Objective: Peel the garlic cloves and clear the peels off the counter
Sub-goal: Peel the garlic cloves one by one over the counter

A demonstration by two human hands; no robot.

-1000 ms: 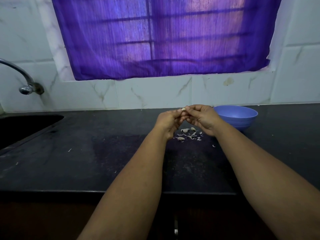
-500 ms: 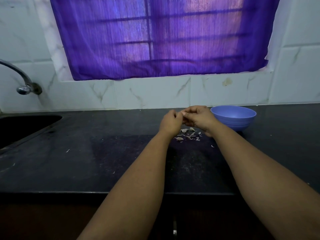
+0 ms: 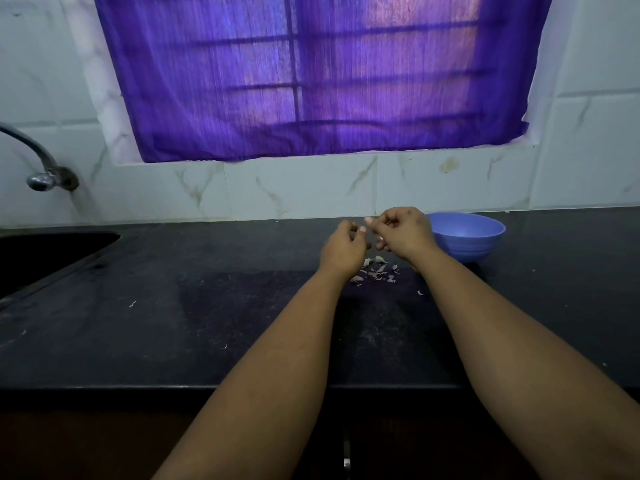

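Note:
Both my hands hover just above the dark counter [image 3: 207,306], close to the back wall. My right hand [image 3: 407,233] has its fingers curled and pinches a small pale bit, seemingly a garlic clove [image 3: 369,221], at its fingertips. Just to its left, a small gap away, is my left hand [image 3: 343,251], with fingers curled inward. Whether it holds a piece of peel is hidden. A little heap of pale garlic peels [image 3: 375,271] lies on the counter right below the hands.
A blue bowl [image 3: 485,242] stands right of my right hand, its inside mostly out of sight. A sink [image 3: 52,251] is sunk into the counter at far left, under a metal tap [image 3: 41,178]. Tiny peel flecks [image 3: 132,303] dot the counter.
My hands, joined at the fingertips around the clove before, have drawn slightly apart. The right hand rose a little with the pale bit.

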